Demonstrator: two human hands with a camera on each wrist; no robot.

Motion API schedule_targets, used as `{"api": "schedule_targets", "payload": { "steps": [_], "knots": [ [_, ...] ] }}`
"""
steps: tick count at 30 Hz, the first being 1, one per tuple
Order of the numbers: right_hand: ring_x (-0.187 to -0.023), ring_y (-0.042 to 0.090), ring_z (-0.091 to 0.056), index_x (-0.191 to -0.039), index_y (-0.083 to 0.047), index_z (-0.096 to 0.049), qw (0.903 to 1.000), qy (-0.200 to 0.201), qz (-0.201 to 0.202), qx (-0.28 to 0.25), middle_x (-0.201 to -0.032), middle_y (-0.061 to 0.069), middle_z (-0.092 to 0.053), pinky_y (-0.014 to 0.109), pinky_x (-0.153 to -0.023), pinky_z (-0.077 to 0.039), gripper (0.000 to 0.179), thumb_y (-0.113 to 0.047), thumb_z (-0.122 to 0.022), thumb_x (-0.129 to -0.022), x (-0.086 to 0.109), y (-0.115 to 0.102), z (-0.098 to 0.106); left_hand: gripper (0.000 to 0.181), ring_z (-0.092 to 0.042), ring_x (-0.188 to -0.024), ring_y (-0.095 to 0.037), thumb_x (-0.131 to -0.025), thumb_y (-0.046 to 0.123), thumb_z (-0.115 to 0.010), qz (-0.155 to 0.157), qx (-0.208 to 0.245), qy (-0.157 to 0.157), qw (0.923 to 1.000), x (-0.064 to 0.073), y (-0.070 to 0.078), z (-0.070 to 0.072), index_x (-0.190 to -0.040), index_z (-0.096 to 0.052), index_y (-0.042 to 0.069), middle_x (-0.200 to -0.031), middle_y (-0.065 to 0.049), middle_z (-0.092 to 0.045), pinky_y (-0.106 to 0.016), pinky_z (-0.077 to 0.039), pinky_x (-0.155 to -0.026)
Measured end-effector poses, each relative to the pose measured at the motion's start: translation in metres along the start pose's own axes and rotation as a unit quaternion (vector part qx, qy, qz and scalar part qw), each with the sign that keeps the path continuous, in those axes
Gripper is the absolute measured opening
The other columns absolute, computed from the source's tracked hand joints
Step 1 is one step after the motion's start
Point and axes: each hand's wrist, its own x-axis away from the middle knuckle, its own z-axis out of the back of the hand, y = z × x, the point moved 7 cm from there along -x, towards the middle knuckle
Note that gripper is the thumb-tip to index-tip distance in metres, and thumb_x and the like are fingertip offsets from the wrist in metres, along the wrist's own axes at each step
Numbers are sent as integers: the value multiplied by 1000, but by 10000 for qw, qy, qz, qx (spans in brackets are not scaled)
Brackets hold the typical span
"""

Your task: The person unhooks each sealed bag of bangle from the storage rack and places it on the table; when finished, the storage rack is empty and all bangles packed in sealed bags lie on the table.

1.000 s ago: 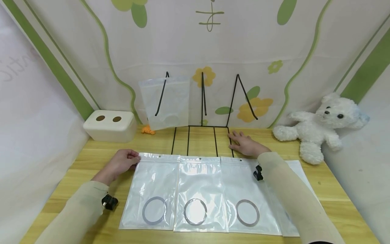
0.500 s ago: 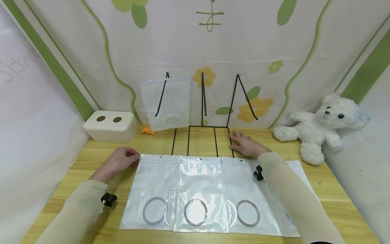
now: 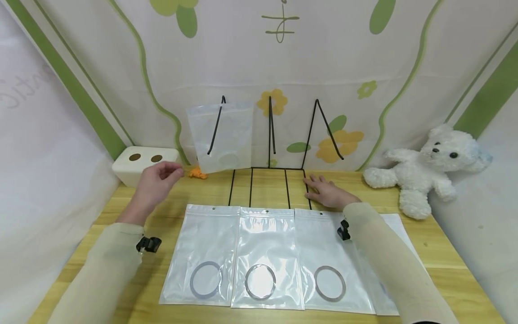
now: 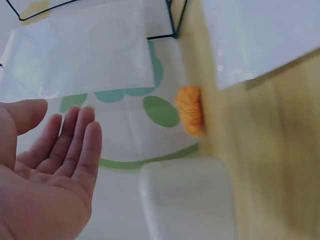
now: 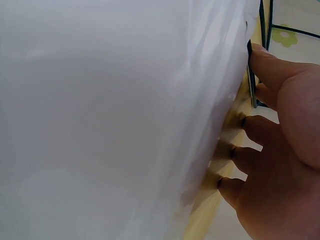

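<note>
My left hand (image 3: 155, 182) is raised in front of the white box, thumb and fingers relaxed with nothing between them. In the left wrist view it faces a translucent zip bag (image 4: 80, 55) that hangs on the left prong of a black wire rack (image 3: 279, 168). My right hand (image 3: 328, 192) rests with spread fingers by the rack's right base wire. The right wrist view shows those fingertips (image 5: 240, 152) on the wood, beside a bag's top edge. Several flat zip bags lie side by side, including a left one (image 3: 202, 238), a middle one (image 3: 265, 238) and a right one (image 3: 311, 243). Rings show through these three.
A white box (image 3: 123, 173) with two round holes stands at the back left. Beside it lies a small orange object (image 3: 197, 173). A white plush bear (image 3: 418, 168) sits at the back right. Patterned cloth (image 3: 344, 58) surrounds the wooden table (image 3: 457, 283).
My left hand has left the top left corner of the leftmost bag and moved up and away toward the white box. My right hand stays in place.
</note>
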Motion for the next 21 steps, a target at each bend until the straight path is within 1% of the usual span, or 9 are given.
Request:
{"api": "schedule_targets", "payload": {
  "steps": [4,7,9,12,14,18,21],
  "knots": [
    [-164,57,3,-174,-10,-19,10000,10,-16,25,-180,27,-3,77,-129,2,71,-38,-50,-116,-1,0,0,44,-63,-107,-3,-112,38,-60,-185,337,442,9983,-8,21,11,-136,-68,1,-129,-13,-72,-11,-50,-87],
    [-164,57,3,-174,-11,-20,10000,13,-28,37,-180,26,-3,77,-129,1,71,-38,-50,-116,-1,1,-1,43,-63,-105,4,-111,38,-62,-283,506,704,9958,-15,33,18,-135,-69,3,-127,-7,-74,-9,-50,-88],
    [-164,57,3,-174,-11,-20,10000,0,-28,29,-180,26,-3,76,-129,2,71,-38,-50,-116,-1,2,-1,43,-63,-105,4,-110,39,-63,-331,569,827,9944,-19,42,22,-135,-68,4,-126,-2,-74,-10,-51,-89],
    [-164,57,4,-174,-11,-19,10000,-18,-15,21,-180,26,-3,76,-129,2,72,-39,-50,-116,-1,2,-1,45,-64,-107,5,-110,41,-63,-371,595,922,9933,-24,53,26,-138,-67,6,-126,3,-74,-11,-50,-91],
    [-164,57,4,-174,-12,-19,10000,-28,-2,35,-180,26,-2,77,-128,2,72,-41,-50,-116,-1,3,-2,46,-64,-107,5,-110,42,-62,-417,610,959,9926,-27,60,28,-139,-67,7,-129,2,-74,-12,-51,-92],
    [-164,57,3,-174,-11,-19,10000,-18,24,56,-180,26,-2,77,-128,1,72,-41,-50,-116,-1,3,-1,43,-64,-106,5,-110,39,-63,-580,726,1167,9888,-33,73,32,-138,-68,7,-131,-2,-74,-13,-51,-93],
    [-164,57,3,-174,-11,-19,10000,-12,34,69,-180,26,-3,78,-128,1,72,-40,-50,-116,-1,2,-1,40,-65,-106,4,-109,38,-65,-636,818,1331,9857,-38,80,35,-136,-69,9,-128,0,-75,-14,-51,-92]
  ]
}}
